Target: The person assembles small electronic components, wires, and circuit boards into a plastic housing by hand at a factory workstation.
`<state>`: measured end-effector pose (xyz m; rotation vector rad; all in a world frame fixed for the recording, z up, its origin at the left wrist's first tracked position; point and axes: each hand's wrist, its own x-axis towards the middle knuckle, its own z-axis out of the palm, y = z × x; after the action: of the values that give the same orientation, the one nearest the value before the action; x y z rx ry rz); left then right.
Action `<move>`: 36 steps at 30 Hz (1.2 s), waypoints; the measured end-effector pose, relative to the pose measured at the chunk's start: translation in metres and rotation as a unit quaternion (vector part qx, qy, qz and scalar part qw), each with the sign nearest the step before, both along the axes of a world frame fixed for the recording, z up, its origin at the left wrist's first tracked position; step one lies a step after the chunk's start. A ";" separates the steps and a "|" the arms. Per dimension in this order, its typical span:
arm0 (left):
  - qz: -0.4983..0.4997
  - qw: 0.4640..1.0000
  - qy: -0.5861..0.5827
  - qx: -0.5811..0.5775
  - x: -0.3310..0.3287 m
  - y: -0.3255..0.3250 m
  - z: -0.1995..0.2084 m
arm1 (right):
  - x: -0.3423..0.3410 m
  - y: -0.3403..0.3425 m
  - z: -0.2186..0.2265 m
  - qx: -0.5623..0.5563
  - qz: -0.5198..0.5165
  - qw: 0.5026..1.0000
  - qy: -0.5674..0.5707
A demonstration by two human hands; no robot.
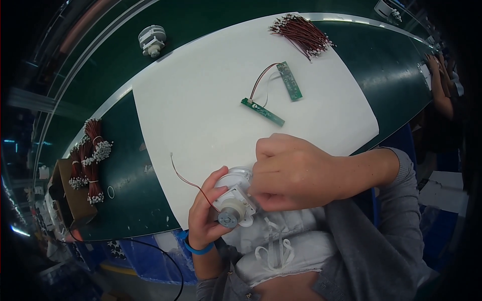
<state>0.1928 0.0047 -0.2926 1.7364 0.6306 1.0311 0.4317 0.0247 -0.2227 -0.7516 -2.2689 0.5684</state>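
Near the front edge of the table, my left hand (202, 216) is wrapped round a white round plastic unit with a small silver motor (229, 216) on it. A thin red-brown wire (187, 181) trails from the unit over the white sheet (201, 115). My right hand (296, 173) is closed at the unit's right side, its fingers curled in. Whatever those fingers may hold is hidden. Farther off on the sheet lie two green circuit boards (289, 82), joined by a wire pair and a pale ribbon.
A loose bundle of red-brown wires (302, 35) lies at the sheet's far right corner. Several tied wire bundles (90, 158) rest at left beside a cardboard box (75, 200). Another white motor unit (152, 40) stands beyond the sheet. A co-worker's arm (441, 90) is at far right.
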 end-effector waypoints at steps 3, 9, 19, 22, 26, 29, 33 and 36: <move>0.002 1.000 0.005 0.003 0.000 0.000 0.000 | -0.001 -0.001 0.001 0.020 -0.001 1.000 -0.014; -0.026 1.000 0.003 0.000 0.001 0.000 0.000 | 0.004 -0.002 0.004 0.012 0.010 1.000 -0.026; -0.049 0.994 -0.097 -0.015 -0.002 -0.003 -0.011 | 0.002 -0.003 0.011 -0.093 0.032 0.995 0.027; -0.047 0.994 -0.097 -0.011 -0.003 -0.003 -0.010 | -0.001 -0.005 0.011 -0.063 0.026 0.998 0.007; -0.041 0.995 -0.087 -0.001 0.000 -0.002 -0.006 | -0.002 -0.006 0.011 -0.042 0.018 0.999 0.020; -0.037 0.997 -0.065 0.013 -0.002 -0.001 -0.006 | -0.002 -0.006 0.012 -0.027 0.020 0.999 -0.008; -0.036 0.998 -0.042 0.024 0.001 -0.002 -0.009 | 0.002 -0.007 0.009 -0.026 0.031 0.999 -0.029; -0.030 0.999 -0.019 0.026 0.009 -0.003 -0.012 | 0.010 -0.004 0.002 -0.008 0.047 0.998 -0.044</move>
<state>0.2022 0.0019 -0.3047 1.7666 0.5287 1.0434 0.4418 0.0205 -0.2206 -0.6931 -2.3935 0.6074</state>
